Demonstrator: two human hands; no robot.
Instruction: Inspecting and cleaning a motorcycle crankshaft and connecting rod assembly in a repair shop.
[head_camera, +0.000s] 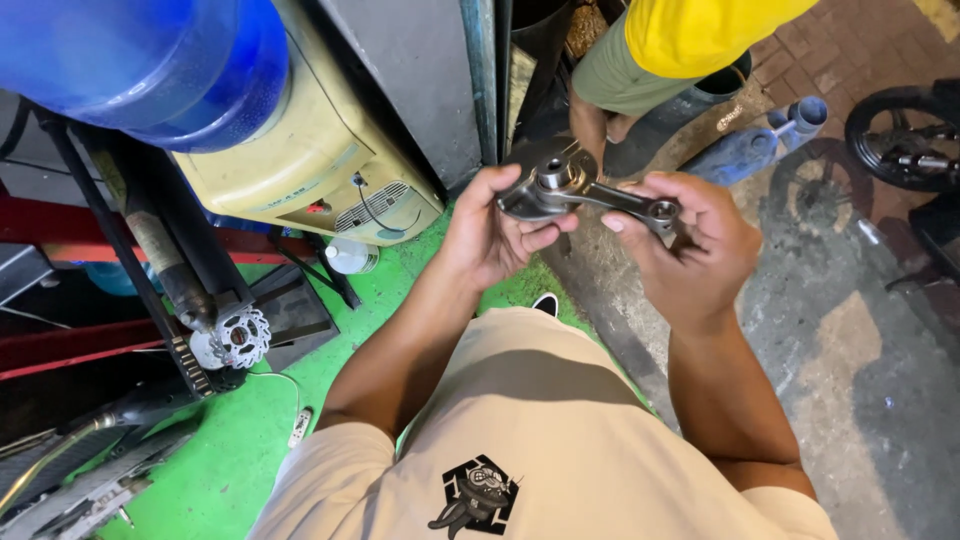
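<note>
In mid-air above the person's lap, a metal crankshaft with connecting rod (585, 192) sits gripped between both hands. Left hand (495, 235) wraps the crank web end, fingers curled under it, thumb on the near edge. Right hand (695, 245) pinches the rod's small end with its ring eye, fingertips closed around it. Part lies roughly level, big end toward the left hand, rod pointing right. Person wears a beige shirt (530, 430) with a dark print.

Left of the hands: a cream water dispenser (310, 150) with a blue water bottle (140, 60) on top, standing at the edge of a green floor (240, 440). Lower left, a toothed sprocket (232, 340) on a dark frame. Beyond the hands stands another person in a yellow top (700, 35). Far right, a motorcycle wheel (900, 135) on grey concrete.
</note>
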